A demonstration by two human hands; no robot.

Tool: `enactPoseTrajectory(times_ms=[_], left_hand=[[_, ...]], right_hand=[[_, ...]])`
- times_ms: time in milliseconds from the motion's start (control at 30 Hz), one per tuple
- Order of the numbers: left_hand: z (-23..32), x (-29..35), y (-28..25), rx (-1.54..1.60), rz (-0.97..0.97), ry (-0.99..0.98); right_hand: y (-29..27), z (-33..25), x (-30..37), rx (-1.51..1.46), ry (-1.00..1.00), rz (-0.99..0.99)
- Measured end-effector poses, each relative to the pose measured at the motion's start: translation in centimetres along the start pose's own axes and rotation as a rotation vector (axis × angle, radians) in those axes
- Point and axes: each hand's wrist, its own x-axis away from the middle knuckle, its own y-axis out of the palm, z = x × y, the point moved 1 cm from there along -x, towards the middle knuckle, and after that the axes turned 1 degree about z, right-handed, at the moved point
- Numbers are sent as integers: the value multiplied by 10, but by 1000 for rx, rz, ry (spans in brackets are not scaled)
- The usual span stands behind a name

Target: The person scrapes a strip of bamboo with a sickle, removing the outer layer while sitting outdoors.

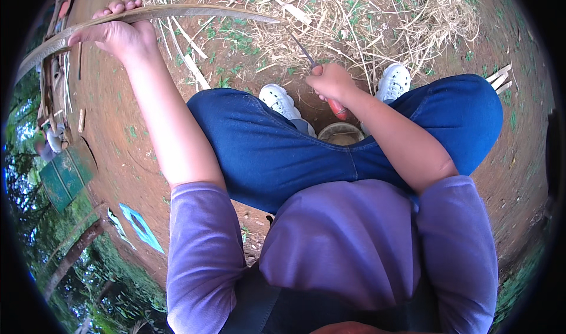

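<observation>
My left hand (131,38) reaches out to the upper left, thumb and fingers closed round a long wooden strip (203,10). The strip looks bent, partly from the lens, and runs from the far left to a narrow end above my feet. In front of my lap, my right hand (335,82) grips a knife (337,108) by its red handle. Its thin, dark blade points up and left toward the strip's narrow end; whether the two touch I cannot tell.
Pale shavings and thin strips (354,27) litter the reddish soil ahead. My white clogs (280,101) flank a round bowl-like object (341,135), partly hidden by my lap. Leftward are a green panel (66,175), a blue-edged sheet (141,227) and stacked timber (54,69). Short split pieces (501,78) lie right.
</observation>
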Motion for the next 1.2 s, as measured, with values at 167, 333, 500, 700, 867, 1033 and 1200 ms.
enactPoseTrajectory(times_ms=[167,333,500,700,867,1033,1200], left_hand=[[-3,-10,-29,290,-201,-35],[4,-24,-31,418,-486,-186],[-3,-24,-28,368,-461,-97],[3,17,32,2,59,72],[7,40,58,-146,144,167],[13,56,72,-213,204,205],[12,56,65,-211,227,190]], right_hand=[[9,26,1,-364,270,-112],[-1,27,1,-471,281,-59],[-4,-4,30,-502,72,63],[-2,-59,54,-62,-367,114],[1,-92,92,-80,-649,192],[11,-20,26,-146,-131,3],[0,-55,41,-65,-380,65]])
